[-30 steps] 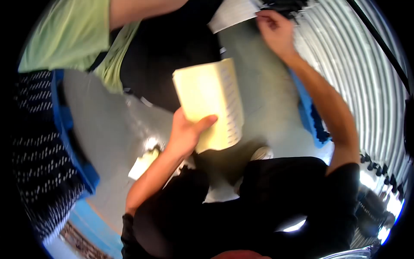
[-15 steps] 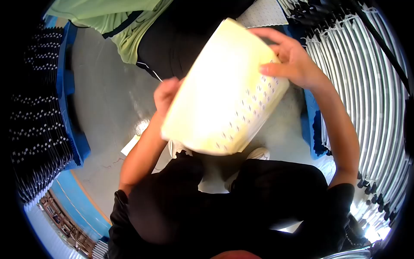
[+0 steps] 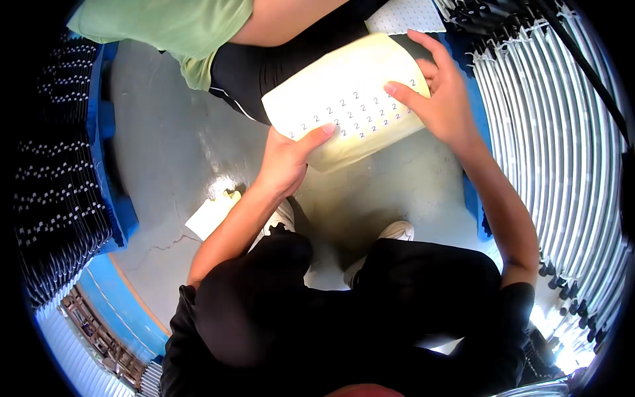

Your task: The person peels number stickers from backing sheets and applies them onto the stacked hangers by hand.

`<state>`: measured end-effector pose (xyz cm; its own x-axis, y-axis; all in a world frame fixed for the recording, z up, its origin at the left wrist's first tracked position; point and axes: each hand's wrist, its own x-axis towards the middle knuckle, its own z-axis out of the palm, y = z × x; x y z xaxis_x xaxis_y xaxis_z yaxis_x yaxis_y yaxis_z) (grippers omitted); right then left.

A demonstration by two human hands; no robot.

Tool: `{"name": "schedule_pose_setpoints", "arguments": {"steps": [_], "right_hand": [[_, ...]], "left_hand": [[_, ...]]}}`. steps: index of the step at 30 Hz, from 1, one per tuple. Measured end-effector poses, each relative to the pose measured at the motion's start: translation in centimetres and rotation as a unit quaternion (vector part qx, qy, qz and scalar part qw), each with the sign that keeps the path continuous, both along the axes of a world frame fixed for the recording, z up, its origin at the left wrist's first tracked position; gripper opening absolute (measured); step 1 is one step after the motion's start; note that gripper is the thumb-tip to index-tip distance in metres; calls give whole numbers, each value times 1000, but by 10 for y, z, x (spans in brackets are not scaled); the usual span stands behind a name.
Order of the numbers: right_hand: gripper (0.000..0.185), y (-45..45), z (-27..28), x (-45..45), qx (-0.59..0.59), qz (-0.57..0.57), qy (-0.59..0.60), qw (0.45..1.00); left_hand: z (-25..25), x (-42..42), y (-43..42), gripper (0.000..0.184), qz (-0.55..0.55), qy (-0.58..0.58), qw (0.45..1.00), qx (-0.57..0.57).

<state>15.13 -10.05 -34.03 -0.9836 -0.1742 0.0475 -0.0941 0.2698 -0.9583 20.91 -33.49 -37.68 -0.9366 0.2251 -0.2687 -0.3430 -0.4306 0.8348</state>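
Note:
A pale yellow sheet of labels (image 3: 331, 86), printed with rows of the number 2, is held up between my hands above the floor. My left hand (image 3: 288, 155) grips its lower left edge, thumb lying on top of the printed rows. At the right end, my right hand (image 3: 440, 92) pinches the sheet with the thumb on its face and the fingers behind, partly hidden. The sheet bends a little, and whether it is one sheet or several I cannot tell.
Another person in a green shirt (image 3: 165, 33) sits close in front. Stacked black parts (image 3: 59, 192) rest on a blue pallet (image 3: 116, 198) at left; silvery tubes (image 3: 536, 132) stand at right. A printed sheet (image 3: 407, 16) lies at the back, and yellowish paper (image 3: 211, 215) on the floor.
The sheet has turned flatter and moved up, away from my legs. My left hand has come from behind its left edge to grip the lower edge, thumb on top. The other person's arm now shows.

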Motion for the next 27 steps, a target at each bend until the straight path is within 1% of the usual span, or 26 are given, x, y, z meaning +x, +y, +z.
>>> {"name": "schedule_pose_setpoints", "arguments": {"steps": [1, 2, 3, 4, 6, 7, 8, 9, 10, 12, 14, 15, 17, 19, 20, 21, 22, 23, 24, 25, 27], "right_hand": [[65, 0, 1, 0, -1, 2, -1, 1000], [57, 0, 4, -1, 112, -32, 191, 975], [53, -1, 6, 1, 167, -42, 283, 944], [49, -1, 7, 3, 221, -64, 372, 899], [31, -6, 12, 15, 260, 21, 392, 882], [26, -13, 16, 17, 246, 47, 381, 890], [26, -17, 13, 17, 248, 44, 380, 890], [26, -20, 6, 16, 223, 48, 385, 894], [26, -22, 3, 14, 197, 53, 390, 898], [25, -21, 4, 15, 189, 51, 381, 904], [29, -21, 4, 15, 131, 83, 324, 933], [29, -21, 2, 15, 136, 79, 329, 931], [25, -17, -7, 14, 90, 101, 316, 939], [18, -15, -4, 15, 88, 99, 295, 946], [16, -14, -1, 15, 73, 105, 285, 950], [16, -13, 0, 15, 84, 96, 292, 948], [15, -15, 0, 15, 65, 98, 274, 955], [13, -15, 0, 15, 42, 103, 255, 961], [13, -15, 0, 14, 43, 98, 258, 960], [13, -14, 0, 13, 50, 105, 278, 954], [12, -16, -2, 13, 55, 105, 307, 944]], "left_hand": [[2, -1, 2, 44, 22, -6, 1000, 7], [2, -1, 2, 41, 42, -13, 999, 14], [1, 0, 2, 41, 43, -15, 999, 14], [0, 0, 2, 41, 40, 1, 999, 2], [-2, 1, 4, 41, 35, 14, 999, -9], [-2, 1, 5, 39, 32, 23, 999, -4], [-2, 1, 6, 37, 28, 34, 999, 2], [0, 1, 6, 37, 25, 37, 999, 3], [4, 2, 6, 40, 16, 27, 999, 8], [6, 5, 5, 42, 7, 16, 1000, 14], [3, 7, -1, 37, -21, 27, 998, -47], [2, 9, -5, 37, -25, 33, 998, -43], [-4, 11, -6, 28, -43, 39, 989, -138], [-3, 7, -2, 27, -30, 109, 984, -141], [1, 5, 1, 26, -17, 118, 986, -119], [3, 5, 2, 26, -12, 129, 982, -134], [4, 5, 0, 27, -5, 138, 978, -154], [3, 5, -1, 27, -10, 143, 978, -153], [0, 5, -2, 30, -8, 133, 982, -136], [-2, 5, -2, 34, -7, 121, 985, -120], [-2, 5, -1, 35, -8, 123, 986, -113]]}}
